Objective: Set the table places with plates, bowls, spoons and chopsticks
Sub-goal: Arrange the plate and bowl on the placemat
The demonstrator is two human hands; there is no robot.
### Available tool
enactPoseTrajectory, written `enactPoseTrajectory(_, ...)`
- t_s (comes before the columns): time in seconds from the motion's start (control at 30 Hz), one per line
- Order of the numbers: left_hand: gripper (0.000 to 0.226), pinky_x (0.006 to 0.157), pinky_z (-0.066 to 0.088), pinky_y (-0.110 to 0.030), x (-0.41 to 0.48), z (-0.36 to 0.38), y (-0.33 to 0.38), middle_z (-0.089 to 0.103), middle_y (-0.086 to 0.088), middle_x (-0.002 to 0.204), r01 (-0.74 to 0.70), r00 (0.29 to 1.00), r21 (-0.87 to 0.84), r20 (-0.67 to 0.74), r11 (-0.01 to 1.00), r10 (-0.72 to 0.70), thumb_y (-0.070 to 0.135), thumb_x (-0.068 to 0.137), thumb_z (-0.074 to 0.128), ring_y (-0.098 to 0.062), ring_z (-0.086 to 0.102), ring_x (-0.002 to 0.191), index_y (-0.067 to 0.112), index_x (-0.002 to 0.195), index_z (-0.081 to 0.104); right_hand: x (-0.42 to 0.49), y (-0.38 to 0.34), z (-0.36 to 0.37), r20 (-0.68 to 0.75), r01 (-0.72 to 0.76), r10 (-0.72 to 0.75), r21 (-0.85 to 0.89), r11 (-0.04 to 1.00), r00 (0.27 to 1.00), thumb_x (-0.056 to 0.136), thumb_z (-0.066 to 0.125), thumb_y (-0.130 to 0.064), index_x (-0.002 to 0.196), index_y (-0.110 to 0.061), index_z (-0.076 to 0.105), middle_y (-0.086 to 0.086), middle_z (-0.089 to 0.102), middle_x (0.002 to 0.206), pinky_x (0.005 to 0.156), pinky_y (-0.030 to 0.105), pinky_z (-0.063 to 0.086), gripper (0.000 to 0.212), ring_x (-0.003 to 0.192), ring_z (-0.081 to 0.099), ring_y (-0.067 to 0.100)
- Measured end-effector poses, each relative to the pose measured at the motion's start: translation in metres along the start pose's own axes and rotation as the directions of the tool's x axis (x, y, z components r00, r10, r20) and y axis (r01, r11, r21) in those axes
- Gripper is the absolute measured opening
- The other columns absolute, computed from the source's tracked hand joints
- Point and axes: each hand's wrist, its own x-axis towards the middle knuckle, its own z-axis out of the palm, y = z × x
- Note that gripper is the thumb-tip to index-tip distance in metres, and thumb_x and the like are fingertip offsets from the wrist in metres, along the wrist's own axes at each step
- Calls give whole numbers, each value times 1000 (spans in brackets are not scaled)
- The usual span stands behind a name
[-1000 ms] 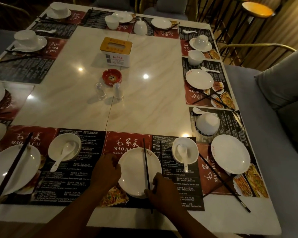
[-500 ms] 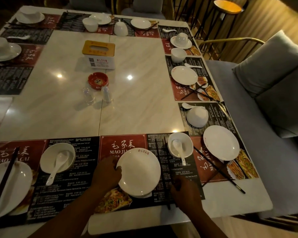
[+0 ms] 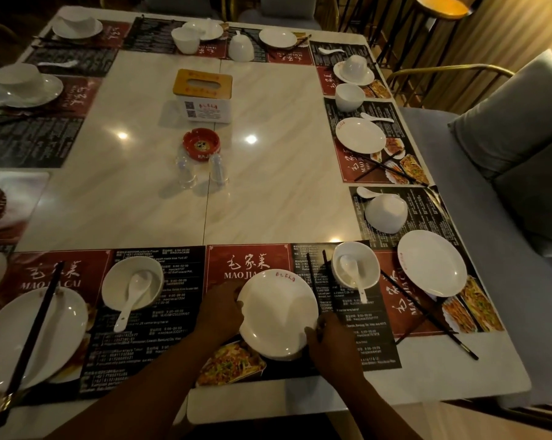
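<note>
Nearest the camera, both forearms reach in from the bottom edge to the middle place. The left hand [image 3: 219, 312] holds the plate [image 3: 277, 309] by its left rim, fingers bent against the edge and the thumb on top. The right hand [image 3: 333, 347] sits at the plate's lower right rim with its fingers curled. It is too dark there to say whether they pinch the rim, the near ends of the chopsticks [image 3: 327, 277], or nothing. The plate lies on the mat [image 3: 246, 258] between the two hands, with a shadow under its near edge, so it may be slightly tipped. The chopsticks lie just right of the plate, between it and the bowl [image 3: 368, 262]. Their long axis runs from near to far, about parallel to the plate's right edge, and their near ends are lost under the right hand's fingers. That hand is plainly the nearer one, so any straightening of them probably falls to it, with a short pull toward the table edge. Black sticks on the mat's black print are hard to follow, and I cannot tell whether the pair lies together or splayed. The spoon [image 3: 349, 265] rests in the bowl, handle toward the person. Farther out on the table [image 3: 268, 201] stand an ashtray [image 3: 201, 144] and a tissue box [image 3: 202, 96].
</note>
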Motion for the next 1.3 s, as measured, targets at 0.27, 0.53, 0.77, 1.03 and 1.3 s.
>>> enactPoseTrajectory(0.27,57,80,56,-31,-26,-16,-30,67,5,110,120,983,2,138,993,-119,22,72,73,-15,65,100,27,126,58,13,-13,4,12,60,-60,14,998,998,90,69,-23,118,-25,59,-6,70,103,82,29,55,30,95,68,15)
enactPoseTrajectory(0.53,30,78,54,-28,-25,-22,-39,70,4,99,149,988,17,31,989,-149,17,86,68,-12,64,88,23,116,67,25,-28,1,55,136,-134,-33,990,989,90,69,-24,118,-26,60,-7,70,103,83,24,48,29,97,65,13)
enactPoseTrajectory(0.77,29,74,52,-23,-26,-22,-40,69,6,94,143,989,5,30,990,-143,11,84,67,-8,62,81,23,111,68,27,-26,1,110,137,-129,-64,989,986,88,71,-23,119,-28,57,-8,70,101,80,24,50,34,92,65,11)
enactPoseTrajectory(1.03,34,82,56,-30,-23,-21,-43,70,9,109,120,993,-11,24,993,-120,14,88,67,-7,64,90,29,119,68,22,-22,2,132,112,-102,-73,991,986,86,73,-23,119,-28,55,-10,66,101,80,22,48,38,91,62,8)
enactPoseTrajectory(1.3,36,80,50,-21,-24,-20,-41,70,9,110,98,995,-44,19,994,-97,11,90,65,-6,63,92,30,120,68,20,-21,3,137,106,-99,-45,993,986,84,74,-21,111,-28,55,-15,62,91,78,22,52,34,88,63,7)
